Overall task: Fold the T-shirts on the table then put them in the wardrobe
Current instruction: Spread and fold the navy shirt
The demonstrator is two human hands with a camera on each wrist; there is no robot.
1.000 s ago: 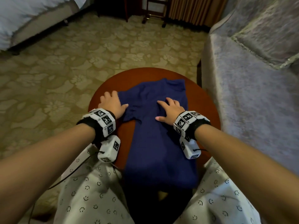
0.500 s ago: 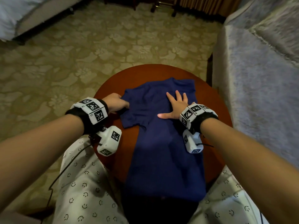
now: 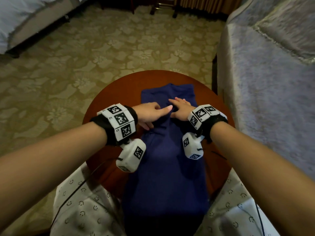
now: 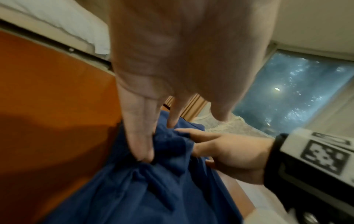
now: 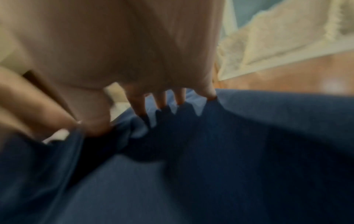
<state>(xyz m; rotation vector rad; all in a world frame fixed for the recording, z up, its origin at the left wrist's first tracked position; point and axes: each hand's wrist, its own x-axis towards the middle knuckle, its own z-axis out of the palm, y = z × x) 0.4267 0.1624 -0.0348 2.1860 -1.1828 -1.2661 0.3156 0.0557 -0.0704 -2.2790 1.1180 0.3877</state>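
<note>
Left hand (image 3: 150, 114): fingers (image 4: 140, 136) run down onto the navy T-shirt (image 3: 166, 160) with cloth bunched at their tips, thumb extended toward the other hand; whether the cloth is pinched or only pressed cannot be told from these views. Right hand (image 3: 181, 110): fingers (image 5: 161, 100) straight and spread, tips pressing flat on the same cloth (the right wrist view is blurred, yet the splayed tips and their shadows read plainly). The two hands meet near the upper middle of the garment, thumb tips almost touching.

The T-shirt lies lengthwise as a narrow strip on the round reddish-brown surface (image 3: 109, 99), collar end away from the person, hem end hanging over the near edge between the knees. Cloth is rucked where the left hand rests; the lower part lies smooth.

Each wrist carries a black band with white marker blocks and a white camera housing beneath. Patterned carpet (image 3: 85, 57) surrounds the surface. A grey covered sofa (image 3: 265, 99) stands to the right, a bed (image 3: 20, 17) at far left.
</note>
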